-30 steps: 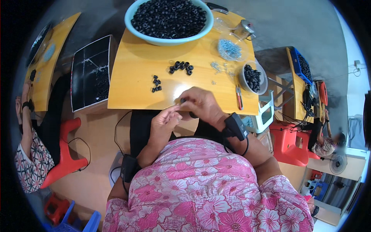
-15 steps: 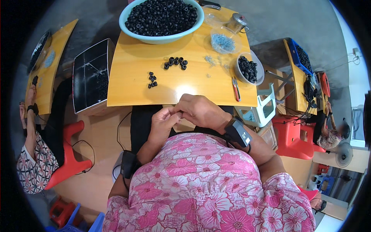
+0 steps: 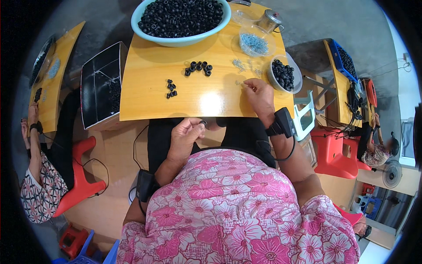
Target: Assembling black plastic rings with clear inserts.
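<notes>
My left hand (image 3: 184,137) is closed in front of the table's near edge. A small black ring-shaped part (image 3: 203,122) shows between its thumb and forefinger. Over the right side of the wooden table (image 3: 154,105), my right hand (image 3: 261,99) has thumb and fingertips pressed together; whatever they pinch is too small to make out. Just beyond those fingertips lie tiny clear or metallic pieces (image 3: 238,82), with another loose cluster (image 3: 238,65) farther back. Several black cylindrical parts (image 3: 198,67) form a group mid-table, and a smaller group of black parts (image 3: 171,89) lies nearer and to the left.
A pale-blue basin (image 3: 179,42) heaped with black parts stands at the far side. At the right are a clear tub of small bluish pieces (image 3: 255,43), a bowl of black parts (image 3: 282,75) and a metal cup (image 3: 269,21). Other people sit at tables on both sides.
My hands were together before the table edge; the right has moved away, forward and right onto the table, covering the red-handled tool there. The left stays low, its black part now visible.
</notes>
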The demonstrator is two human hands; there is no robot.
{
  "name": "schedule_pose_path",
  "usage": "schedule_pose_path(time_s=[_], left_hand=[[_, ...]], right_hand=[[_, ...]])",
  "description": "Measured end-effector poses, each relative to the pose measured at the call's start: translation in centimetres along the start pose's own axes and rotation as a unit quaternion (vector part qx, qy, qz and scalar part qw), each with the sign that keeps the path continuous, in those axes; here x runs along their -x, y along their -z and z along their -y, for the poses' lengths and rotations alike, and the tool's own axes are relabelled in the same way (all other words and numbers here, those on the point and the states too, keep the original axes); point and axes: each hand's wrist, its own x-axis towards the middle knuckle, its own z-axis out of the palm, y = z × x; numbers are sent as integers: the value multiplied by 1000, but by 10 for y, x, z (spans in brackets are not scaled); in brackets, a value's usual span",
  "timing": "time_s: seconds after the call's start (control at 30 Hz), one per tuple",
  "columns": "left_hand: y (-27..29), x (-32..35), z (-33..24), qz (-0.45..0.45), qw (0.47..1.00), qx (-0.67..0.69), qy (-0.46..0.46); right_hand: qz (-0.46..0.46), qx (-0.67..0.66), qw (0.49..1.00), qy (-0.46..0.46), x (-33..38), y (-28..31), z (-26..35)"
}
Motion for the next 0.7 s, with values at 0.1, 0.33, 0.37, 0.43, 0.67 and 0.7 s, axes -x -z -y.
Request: schedule_pose_path(time_s=[0.1,0.33,0.37,0.43,0.67,0.7], left_hand=[[0,-2,2,5,1000,-4,4],[-2,0,1,-4,1000,-8,4],[-2,-1,2,-3,1000,-7,0],[-2,-1,3,-2,1000,-11,2],[-2,2,0,-2,1000,-8,6],[-2,1,0,-2,1000,-8,6]], right_hand=[[2,49,998,26,-9,0,-3],[21,103,991,83,-9,2,5],[21,108,991,77,-9,3,7],[17,112,990,81,-9,2,7],[16,120,987,104,-9,2,13],[16,120,987,104,-9,2,12]])
